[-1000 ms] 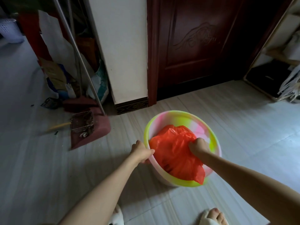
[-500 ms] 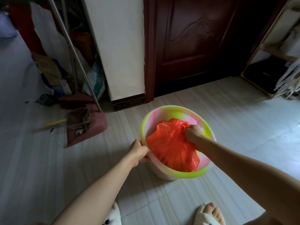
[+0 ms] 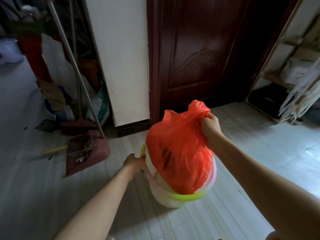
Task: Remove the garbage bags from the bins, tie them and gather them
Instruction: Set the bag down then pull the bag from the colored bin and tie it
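Your right hand (image 3: pixel 210 126) now pinches bag (image 3: pixel 180 153) neck, bag's risen halfway out; left hand (image 3: pixel 134 161) grips bin (image 3: pixel 166 199) rim below. Tie nxt.

It was a home, a hallway corner by the look of it. A dark carved wooden door (image 3: pixel 199 54) stood in a white wall (image 3: pixel 119 54), with pale floor tiles (image 3: pixel 259 153) underfoot. A dustpan (image 3: pixel 86 151) with its long metal handle (image 3: pixel 76 66) leaned among household clutter at the left, and an open shelf unit (image 3: pixel 284 80) stood at the right.
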`<state>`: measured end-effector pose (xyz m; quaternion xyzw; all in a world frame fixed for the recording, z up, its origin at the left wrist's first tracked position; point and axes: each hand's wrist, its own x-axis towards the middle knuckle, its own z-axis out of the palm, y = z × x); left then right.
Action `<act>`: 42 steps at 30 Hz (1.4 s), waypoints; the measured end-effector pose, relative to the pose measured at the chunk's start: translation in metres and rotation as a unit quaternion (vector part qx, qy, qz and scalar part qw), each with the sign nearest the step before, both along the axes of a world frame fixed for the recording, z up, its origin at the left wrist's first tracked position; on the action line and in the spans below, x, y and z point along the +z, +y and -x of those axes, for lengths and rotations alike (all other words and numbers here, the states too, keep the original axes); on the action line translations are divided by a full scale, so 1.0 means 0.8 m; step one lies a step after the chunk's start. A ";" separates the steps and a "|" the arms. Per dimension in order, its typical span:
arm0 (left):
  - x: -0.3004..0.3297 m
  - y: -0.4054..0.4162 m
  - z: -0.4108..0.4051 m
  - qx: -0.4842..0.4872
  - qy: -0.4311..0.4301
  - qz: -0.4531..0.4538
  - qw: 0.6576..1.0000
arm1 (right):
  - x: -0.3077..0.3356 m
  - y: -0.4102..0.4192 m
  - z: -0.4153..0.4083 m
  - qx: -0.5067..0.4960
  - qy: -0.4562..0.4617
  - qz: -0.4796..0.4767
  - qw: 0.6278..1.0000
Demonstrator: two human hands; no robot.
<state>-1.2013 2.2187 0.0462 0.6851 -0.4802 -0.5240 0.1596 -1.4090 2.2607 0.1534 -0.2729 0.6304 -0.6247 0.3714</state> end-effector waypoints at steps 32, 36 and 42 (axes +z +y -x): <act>0.165 0.220 0.345 -0.504 0.159 0.198 0.826 | 0.030 0.350 0.214 -0.245 0.169 -0.134 0.945; 0.125 0.269 0.397 -0.596 0.139 0.088 0.786 | -0.038 0.405 0.245 -0.225 0.189 -0.229 0.928; 0.079 0.314 0.460 -0.711 -0.024 0.098 0.695 | -0.092 0.456 0.293 -0.086 0.230 -0.336 0.909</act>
